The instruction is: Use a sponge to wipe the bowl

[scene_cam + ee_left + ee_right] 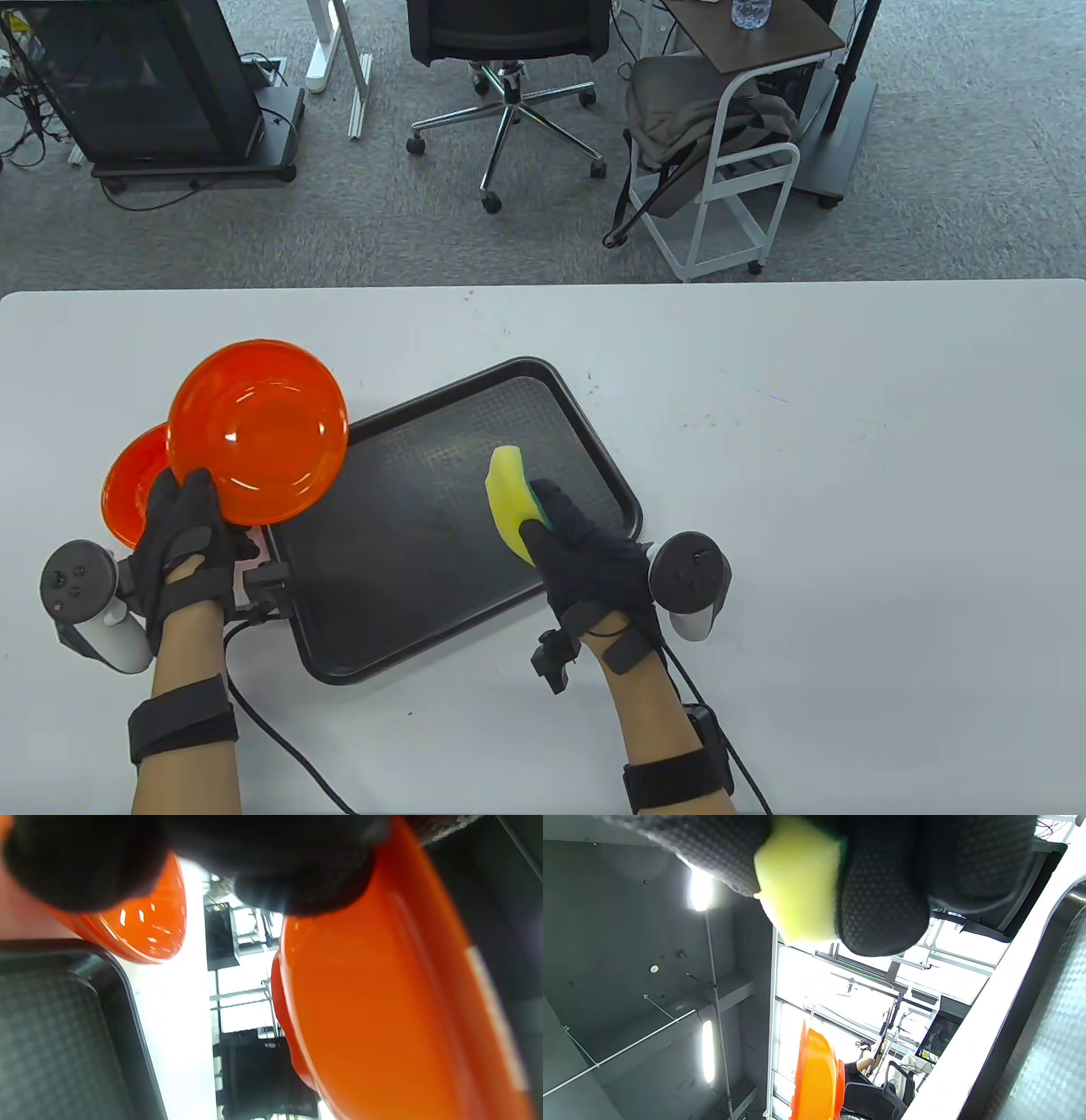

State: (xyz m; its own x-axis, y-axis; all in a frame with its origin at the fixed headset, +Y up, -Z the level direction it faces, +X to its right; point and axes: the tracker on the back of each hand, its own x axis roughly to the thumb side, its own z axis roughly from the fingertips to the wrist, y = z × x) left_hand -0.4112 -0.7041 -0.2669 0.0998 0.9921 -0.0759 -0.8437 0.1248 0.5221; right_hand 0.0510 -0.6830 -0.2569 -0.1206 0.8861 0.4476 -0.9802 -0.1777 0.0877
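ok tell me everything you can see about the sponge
The sponge is a soft-looking yellow foam block with a thin dark green scouring layer on one face, seen at its edge by the fingers. The right hand holds it, with fingers curled round it, lifted above the black tray. It stands on edge, its yellow face turned toward the orange bowl, which it does not touch. It looks dry and clean.

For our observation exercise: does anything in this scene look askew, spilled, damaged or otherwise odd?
Nothing looks spilled or broken. The black tray lies askew, at an angle to the table edge. The table shows small dark specks and scuffs. The left hand holds an orange bowl tilted, and the right hand grips the sponge above the tray.
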